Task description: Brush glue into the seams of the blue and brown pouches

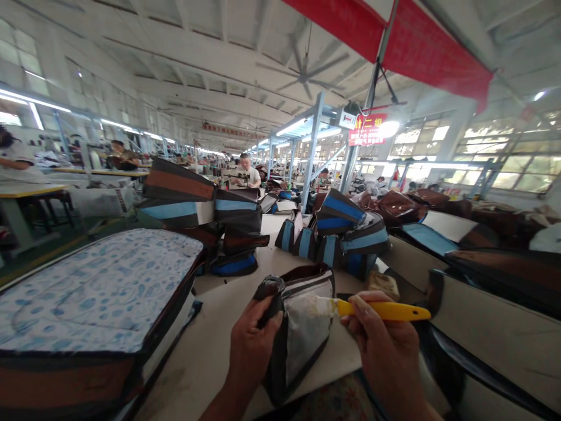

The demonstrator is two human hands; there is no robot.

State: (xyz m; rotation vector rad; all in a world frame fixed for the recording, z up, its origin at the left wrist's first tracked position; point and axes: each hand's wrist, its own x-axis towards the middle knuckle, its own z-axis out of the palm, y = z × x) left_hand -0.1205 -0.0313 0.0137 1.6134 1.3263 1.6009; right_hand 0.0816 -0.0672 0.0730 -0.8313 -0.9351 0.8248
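At the far left I see a large black-and-brown fabric piece with a white, blue-patterned lining (100, 286), near stacked brown, black and blue fabric pieces (179, 181). The left hand (254, 327) has its grip closed, pinching the dark edge of a grey-and-black fabric pouch (309, 336) over the pale counter (205, 333). The right hand (385, 345) has its grip wrapped round a yellow-handled brush (397, 310), bristles against the pouch's grey face. Beige-and-black panels (495, 298) lie piled far right.

The pale tabletop (205, 333) carries stacked blue-striped pieces (339, 215) and, at left, a large pattern-topped piece (100, 286)
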